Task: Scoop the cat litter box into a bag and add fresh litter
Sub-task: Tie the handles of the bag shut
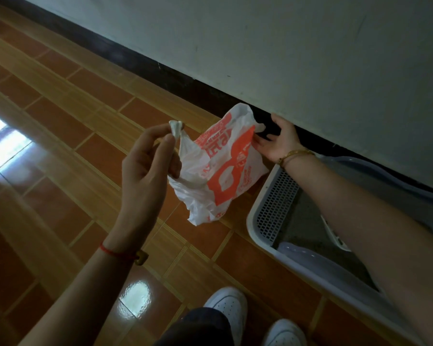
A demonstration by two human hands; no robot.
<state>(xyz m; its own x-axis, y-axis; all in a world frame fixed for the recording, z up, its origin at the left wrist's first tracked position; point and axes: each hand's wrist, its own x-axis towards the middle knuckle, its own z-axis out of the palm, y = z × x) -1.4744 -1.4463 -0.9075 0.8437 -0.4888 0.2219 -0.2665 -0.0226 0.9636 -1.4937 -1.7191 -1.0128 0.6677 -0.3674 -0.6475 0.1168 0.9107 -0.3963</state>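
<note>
I take this for a room in a home, seen low down beside a wall. The floor (60, 151) is glossy reddish-brown tile with pale wood-look strips, shiny enough to throw back bright light on the left. A plain white wall (310, 58) runs along the far right, with a dark skirting board (160, 68) at its foot. A grey plastic cat litter box (276, 198) with a mesh panel sits against it. The thin printed shopping bag (225, 171) is an ordinary household one, and my white sneakers (229, 310) stand on the near tiles.
</note>
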